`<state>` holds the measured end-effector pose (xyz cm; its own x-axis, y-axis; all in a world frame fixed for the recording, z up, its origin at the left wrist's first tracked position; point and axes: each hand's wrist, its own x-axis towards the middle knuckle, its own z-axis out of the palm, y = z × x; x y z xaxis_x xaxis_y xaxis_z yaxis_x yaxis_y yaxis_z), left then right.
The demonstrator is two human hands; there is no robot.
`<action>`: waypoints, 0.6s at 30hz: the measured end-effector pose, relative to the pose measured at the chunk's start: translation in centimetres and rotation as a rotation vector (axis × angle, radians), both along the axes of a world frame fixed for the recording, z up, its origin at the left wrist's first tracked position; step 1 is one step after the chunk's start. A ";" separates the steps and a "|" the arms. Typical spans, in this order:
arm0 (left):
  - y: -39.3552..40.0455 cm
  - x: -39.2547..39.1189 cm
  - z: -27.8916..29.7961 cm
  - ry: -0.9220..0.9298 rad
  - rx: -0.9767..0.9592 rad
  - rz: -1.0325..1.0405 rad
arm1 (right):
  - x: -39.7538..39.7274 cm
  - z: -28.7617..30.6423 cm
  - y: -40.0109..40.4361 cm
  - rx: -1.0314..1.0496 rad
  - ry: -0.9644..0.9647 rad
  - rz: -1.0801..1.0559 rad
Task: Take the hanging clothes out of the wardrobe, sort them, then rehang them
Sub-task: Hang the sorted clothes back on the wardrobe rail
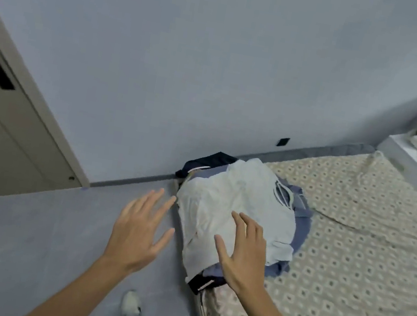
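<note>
Reaching toward heap of pale white, blue and navy clothes [236,213] piled on patterned beige bedspread [354,239] for sorting; left hand [138,232], right hand [240,255] splayed, empty.

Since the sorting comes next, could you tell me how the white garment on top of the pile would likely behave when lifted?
The white garment is creased and draped over the pile, so it will probably sag limply. It looks thin, likely light. A hanger seems tucked in it and may come along.
</note>
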<state>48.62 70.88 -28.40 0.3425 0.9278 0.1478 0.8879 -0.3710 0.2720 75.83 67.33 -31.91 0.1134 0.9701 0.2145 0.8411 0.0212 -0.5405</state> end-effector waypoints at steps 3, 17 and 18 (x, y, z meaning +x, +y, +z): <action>6.8 5.3 -2.6 -0.012 -0.044 -0.131 | 5.0 -1.8 2.7 -0.029 -0.015 -0.151; 39.7 28.5 -16.9 0.061 -0.235 -0.712 | 21.0 -16.1 21.6 -0.403 0.014 -0.657; 41.0 30.3 -18.4 0.077 -0.255 -0.748 | 22.3 -17.4 22.7 -0.428 0.026 -0.688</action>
<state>78.95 111.87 -46.83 0.8889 0.4497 -0.0872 0.4473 -0.8110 0.3770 98.09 89.98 -49.30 0.7144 0.6787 -0.1705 0.5777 -0.7095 -0.4036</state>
